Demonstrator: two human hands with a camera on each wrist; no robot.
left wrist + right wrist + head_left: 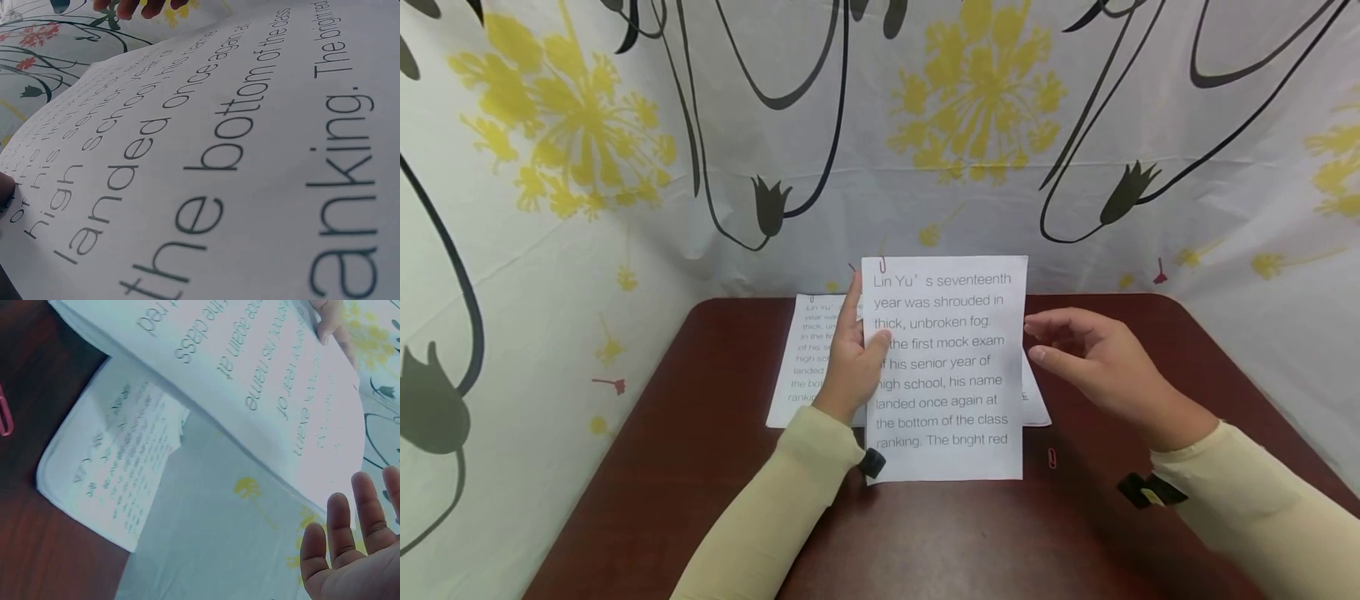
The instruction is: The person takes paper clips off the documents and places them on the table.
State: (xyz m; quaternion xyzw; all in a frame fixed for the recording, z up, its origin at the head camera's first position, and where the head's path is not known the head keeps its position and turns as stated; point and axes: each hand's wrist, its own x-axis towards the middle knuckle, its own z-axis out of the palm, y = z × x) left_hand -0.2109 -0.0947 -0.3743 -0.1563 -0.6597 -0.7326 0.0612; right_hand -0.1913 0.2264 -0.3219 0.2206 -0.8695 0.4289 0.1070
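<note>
I log done: held papers (946, 462) clipped at 11 o'clock, left hand (852, 367) pinching them. Seemingly outstanding: loose clip (1052, 458), 4 o'clock; right hand (1105, 362) spread, empty.

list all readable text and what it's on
Sheet held by the left hand: "Lin Yu's seventeenth year was shrouded in thick, unbroken fog. ... the first mock exam of his senior year of high school, his name landed once again at the bottom of the class ranking. The bright red" (gap hidden)
Paper behind, left: "landed"; other lines small or cut off.
Paper behind, right: too blurred.
</note>
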